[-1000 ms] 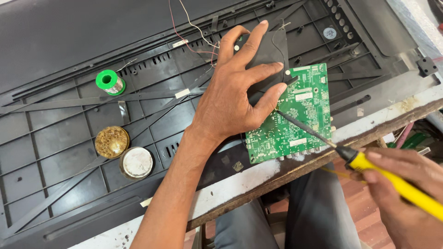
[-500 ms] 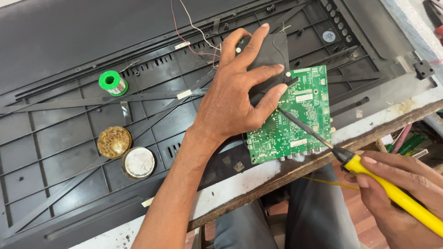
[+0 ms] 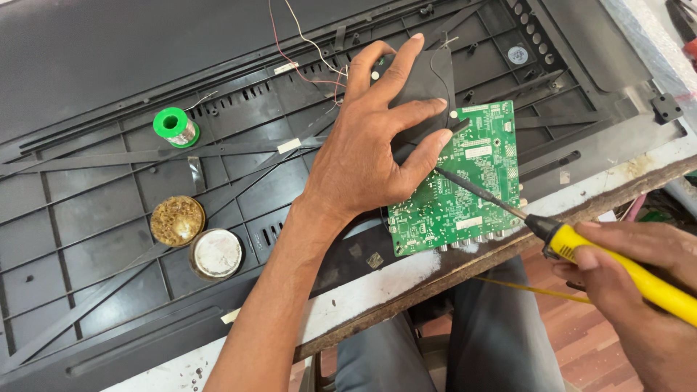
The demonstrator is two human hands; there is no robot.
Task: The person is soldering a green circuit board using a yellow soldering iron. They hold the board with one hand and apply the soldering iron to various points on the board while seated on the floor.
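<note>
My left hand (image 3: 377, 145) lies flat, fingers spread, on a dark speaker part (image 3: 428, 80) and the top left of a green circuit board (image 3: 465, 181). The board rests on a large black plastic back panel (image 3: 109, 181). My right hand (image 3: 646, 290), at the lower right, grips a yellow-handled soldering iron (image 3: 617, 265). Its thin dark tip (image 3: 443, 174) touches the board just below my left thumb.
A green spool of solder wire (image 3: 176, 126) stands at the left. A round tin of brownish flux (image 3: 177, 221) and its silver lid (image 3: 216, 254) sit lower left. Thin red and white wires (image 3: 305, 51) run off the top. The wooden table edge (image 3: 465, 265) crosses above my knees.
The view has shifted slightly. My right hand and the soldering iron drew a little toward the lower right while the tip stays on the board. My left hand has not moved.
</note>
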